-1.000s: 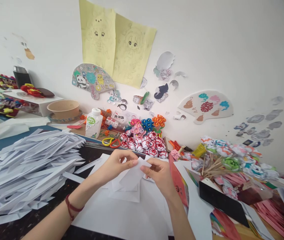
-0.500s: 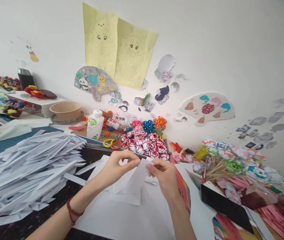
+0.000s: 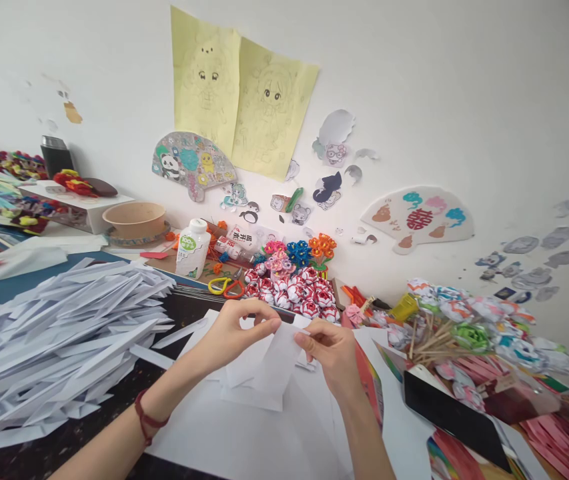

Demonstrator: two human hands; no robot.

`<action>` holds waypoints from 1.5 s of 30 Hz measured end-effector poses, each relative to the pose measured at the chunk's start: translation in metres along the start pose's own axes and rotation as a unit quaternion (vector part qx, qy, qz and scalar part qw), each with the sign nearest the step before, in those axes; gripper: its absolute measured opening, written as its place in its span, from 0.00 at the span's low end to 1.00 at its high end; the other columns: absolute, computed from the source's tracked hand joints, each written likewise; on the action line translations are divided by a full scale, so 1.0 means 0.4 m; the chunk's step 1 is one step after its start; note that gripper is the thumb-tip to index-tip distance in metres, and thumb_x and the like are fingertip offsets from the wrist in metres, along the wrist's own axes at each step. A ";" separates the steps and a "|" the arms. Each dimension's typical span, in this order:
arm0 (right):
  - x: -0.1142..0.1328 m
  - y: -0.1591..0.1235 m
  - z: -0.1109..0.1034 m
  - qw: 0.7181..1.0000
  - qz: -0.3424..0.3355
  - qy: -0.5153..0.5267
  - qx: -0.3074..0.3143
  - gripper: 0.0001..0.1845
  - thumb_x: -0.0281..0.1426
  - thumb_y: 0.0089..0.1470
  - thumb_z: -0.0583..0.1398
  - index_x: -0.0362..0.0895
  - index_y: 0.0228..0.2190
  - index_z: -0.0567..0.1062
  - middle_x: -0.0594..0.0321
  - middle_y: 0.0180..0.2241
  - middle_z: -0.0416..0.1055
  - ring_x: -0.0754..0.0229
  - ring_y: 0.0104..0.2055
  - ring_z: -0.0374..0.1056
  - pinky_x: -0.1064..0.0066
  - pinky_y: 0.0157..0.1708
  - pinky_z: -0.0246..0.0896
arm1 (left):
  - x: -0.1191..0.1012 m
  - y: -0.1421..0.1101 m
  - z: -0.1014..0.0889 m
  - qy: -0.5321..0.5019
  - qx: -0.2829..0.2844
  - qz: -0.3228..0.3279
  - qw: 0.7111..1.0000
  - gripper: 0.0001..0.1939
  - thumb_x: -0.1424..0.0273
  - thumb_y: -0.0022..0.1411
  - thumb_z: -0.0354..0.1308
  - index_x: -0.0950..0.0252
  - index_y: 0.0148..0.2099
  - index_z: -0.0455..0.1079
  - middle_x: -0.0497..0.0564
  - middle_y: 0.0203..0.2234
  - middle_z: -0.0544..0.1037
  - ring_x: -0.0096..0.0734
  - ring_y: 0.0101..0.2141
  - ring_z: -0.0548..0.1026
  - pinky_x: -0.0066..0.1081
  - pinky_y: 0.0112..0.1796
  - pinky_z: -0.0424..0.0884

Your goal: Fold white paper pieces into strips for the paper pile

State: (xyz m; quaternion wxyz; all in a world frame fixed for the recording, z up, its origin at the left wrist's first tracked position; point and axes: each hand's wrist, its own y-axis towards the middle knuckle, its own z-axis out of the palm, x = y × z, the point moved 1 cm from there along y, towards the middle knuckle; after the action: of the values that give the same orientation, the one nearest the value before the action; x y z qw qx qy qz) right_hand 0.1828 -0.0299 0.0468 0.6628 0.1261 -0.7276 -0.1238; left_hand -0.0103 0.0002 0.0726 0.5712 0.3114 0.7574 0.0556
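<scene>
Between my two hands a slip of white paper (image 3: 280,353) is held up by its top edge. My left hand (image 3: 244,328) pinches its upper left corner between thumb and fingers. At the upper right edge my right hand (image 3: 330,347) pinches it, fingers curled behind. More small white paper pieces (image 3: 244,373) lie just beneath, overlapping on a large white sheet (image 3: 244,443). A big heap of folded white paper strips (image 3: 64,340) spreads to the left of my left arm.
Scissors (image 3: 225,287) with yellow and orange handles lie behind my hands, beside red-and-white paper flowers (image 3: 297,293). A white bottle (image 3: 192,248) stands at the back. A black phone (image 3: 457,420) and wooden sticks (image 3: 431,337) are at the right.
The paper slip has opened out wider to the right between my hands. My right hand has shifted slightly. The whole view has moved a little.
</scene>
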 end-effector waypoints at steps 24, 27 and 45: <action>0.018 -0.007 0.030 0.988 -0.064 -0.139 0.014 0.11 0.32 0.53 0.59 0.42 0.22 0.74 0.66 0.19 0.62 0.65 0.23 0.57 0.73 0.23 0.52 | -0.008 -0.011 0.020 0.118 0.014 0.050 0.992 0.06 0.70 0.59 0.55 0.62 0.32 0.72 0.45 0.27 0.77 0.26 0.29 0.70 0.28 0.34 0.61; 0.016 -0.008 0.026 0.988 -0.073 -0.134 0.011 0.10 0.31 0.52 0.60 0.42 0.21 0.74 0.66 0.19 0.63 0.65 0.23 0.57 0.73 0.23 0.52 | -0.011 -0.009 0.017 0.123 0.012 0.049 0.991 0.06 0.70 0.59 0.55 0.62 0.32 0.72 0.45 0.27 0.77 0.25 0.28 0.70 0.28 0.35 0.62; 0.028 -0.013 0.037 0.920 -0.305 -0.217 -0.113 0.13 0.20 0.52 0.57 0.47 0.26 0.78 0.62 0.26 0.71 0.60 0.30 0.66 0.66 0.30 0.63 | 0.017 -0.072 0.021 0.465 -0.074 0.516 0.716 0.11 0.76 0.61 0.50 0.67 0.44 0.71 0.55 0.39 0.77 0.28 0.35 0.71 0.28 0.34 0.64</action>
State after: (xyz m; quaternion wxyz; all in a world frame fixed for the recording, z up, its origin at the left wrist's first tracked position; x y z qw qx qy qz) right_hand 0.1671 -0.0384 0.0539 0.4288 0.2361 -0.7610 -0.4259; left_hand -0.0155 -0.0217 0.0515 0.0510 0.5460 0.6425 0.5352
